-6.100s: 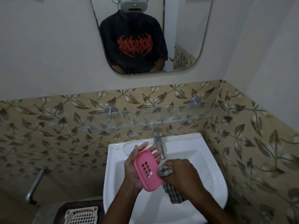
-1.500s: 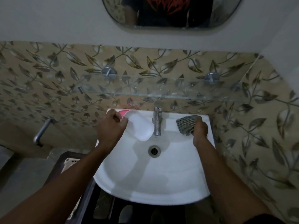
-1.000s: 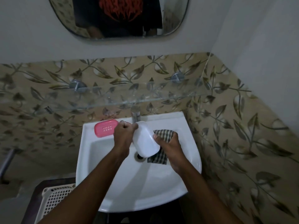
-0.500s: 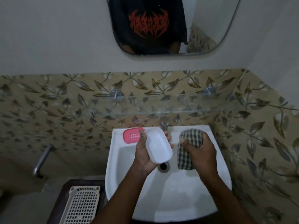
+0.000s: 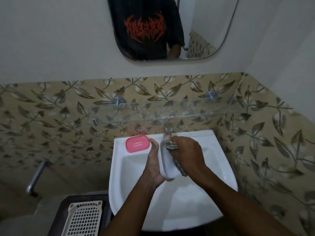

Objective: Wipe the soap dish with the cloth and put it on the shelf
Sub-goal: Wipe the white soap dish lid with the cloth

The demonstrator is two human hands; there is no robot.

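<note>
My left hand (image 5: 153,164) grips a white soap dish tray (image 5: 167,167), held on edge above the white sink (image 5: 218,167). My right hand (image 5: 187,154) holds a checked cloth (image 5: 172,144) pressed into the open side of the tray. The cloth's tail hangs out below my palm. A pink slotted soap dish insert (image 5: 137,143) lies flat on the sink's back left corner, just beyond my left fingertips. The glass shelf (image 5: 153,114) runs along the tiled wall above the sink.
A chrome tap (image 5: 167,130) stands behind my hands, under the shelf. Two metal shelf brackets (image 5: 117,101) hold the glass. A mirror (image 5: 170,28) hangs above. A cream plastic basket (image 5: 83,218) sits lower left, beside a metal pipe (image 5: 35,178). The tiled side wall is close on the right.
My right hand has brought the cloth from beside the white tray onto it. The left hand has turned the tray on edge. The pink insert stays on the sink corner.
</note>
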